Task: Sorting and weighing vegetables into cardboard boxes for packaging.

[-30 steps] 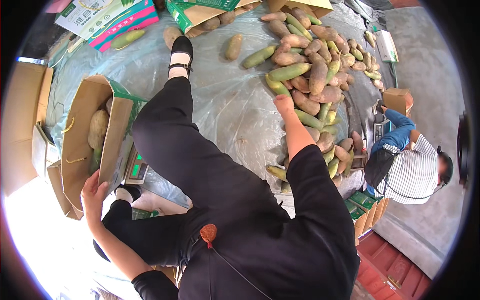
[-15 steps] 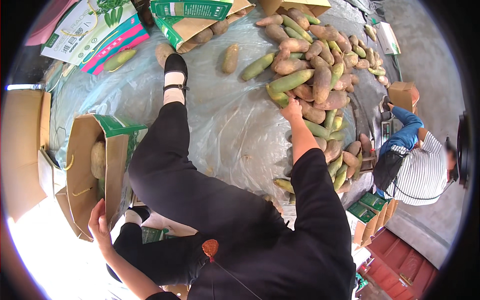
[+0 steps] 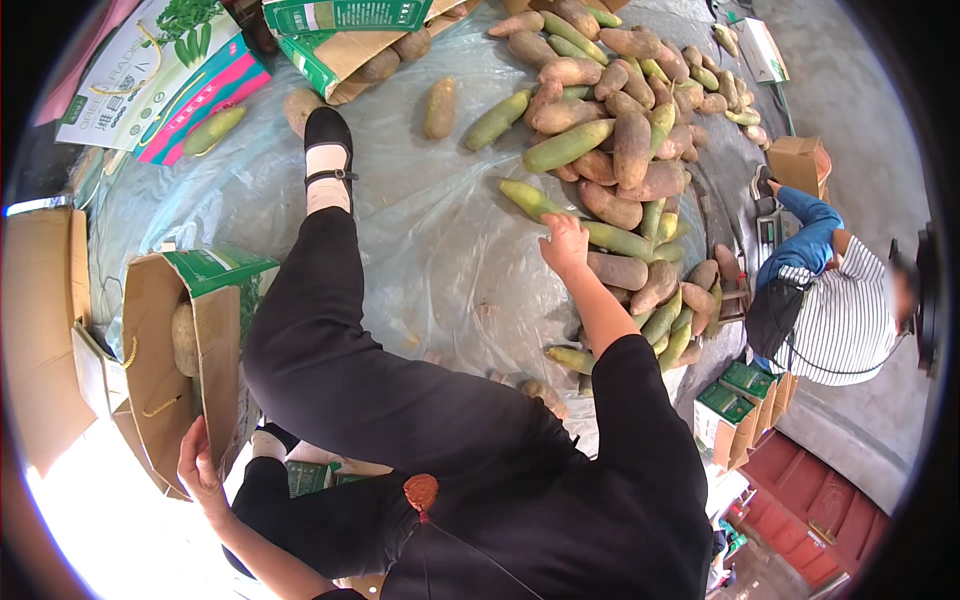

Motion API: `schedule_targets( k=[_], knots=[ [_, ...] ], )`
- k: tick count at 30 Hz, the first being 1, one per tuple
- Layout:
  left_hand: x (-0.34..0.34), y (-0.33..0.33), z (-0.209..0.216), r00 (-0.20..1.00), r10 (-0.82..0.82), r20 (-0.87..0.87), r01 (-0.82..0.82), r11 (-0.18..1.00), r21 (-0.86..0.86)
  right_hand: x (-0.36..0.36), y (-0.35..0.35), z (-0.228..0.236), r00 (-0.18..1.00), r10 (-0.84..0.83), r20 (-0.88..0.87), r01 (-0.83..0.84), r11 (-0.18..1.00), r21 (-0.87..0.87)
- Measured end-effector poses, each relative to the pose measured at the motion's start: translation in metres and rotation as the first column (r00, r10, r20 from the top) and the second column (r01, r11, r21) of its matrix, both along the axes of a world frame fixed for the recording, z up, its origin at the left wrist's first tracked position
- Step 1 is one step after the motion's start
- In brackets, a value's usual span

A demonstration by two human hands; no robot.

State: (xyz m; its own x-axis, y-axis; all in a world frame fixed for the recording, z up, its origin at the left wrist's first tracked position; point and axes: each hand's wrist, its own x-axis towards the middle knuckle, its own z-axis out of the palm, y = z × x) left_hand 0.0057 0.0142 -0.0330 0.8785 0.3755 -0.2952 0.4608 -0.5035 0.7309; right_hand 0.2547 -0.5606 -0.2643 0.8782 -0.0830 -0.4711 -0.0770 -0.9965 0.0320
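My right hand closes on the lower end of a green radish at the left edge of a large radish pile. The radish's tip points up and left, over the plastic sheet. At the lower left, my left hand is at the near edge of an open cardboard carton, its curled fingers against the board. That carton has a green printed panel and yellow cord handles. Inside it lies a pale radish, with another partly hidden below.
Clear plastic sheeting covers the ground. A single radish lies beyond my foot. Another green-printed carton with radishes stands at the far side, beside a printed carton. A person in a striped shirt crouches at right near packed cartons.
My right hand has drawn the green radish left and slightly down, away from the pile. My left hand stays at the carton's edge. The whole view has shifted slightly.
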Motion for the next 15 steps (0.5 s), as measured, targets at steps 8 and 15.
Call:
schedule_targets(
  k=[8, 15],
  knots=[
    [-0.004, -0.001, 0.001, 1.0, 0.006, 0.006, -0.006, 0.999, 0.033, 0.009, 0.015, -0.015, 0.999, -0.027, 0.023, 0.029, 0.998, -0.05],
    [-0.004, -0.005, 0.004, 1.0, 0.022, 0.004, -0.022, 0.996, 0.082, 0.0, 0.037, -0.015, 0.984, -0.014, -0.177, 0.015, 1.0, 0.001]
  ],
)
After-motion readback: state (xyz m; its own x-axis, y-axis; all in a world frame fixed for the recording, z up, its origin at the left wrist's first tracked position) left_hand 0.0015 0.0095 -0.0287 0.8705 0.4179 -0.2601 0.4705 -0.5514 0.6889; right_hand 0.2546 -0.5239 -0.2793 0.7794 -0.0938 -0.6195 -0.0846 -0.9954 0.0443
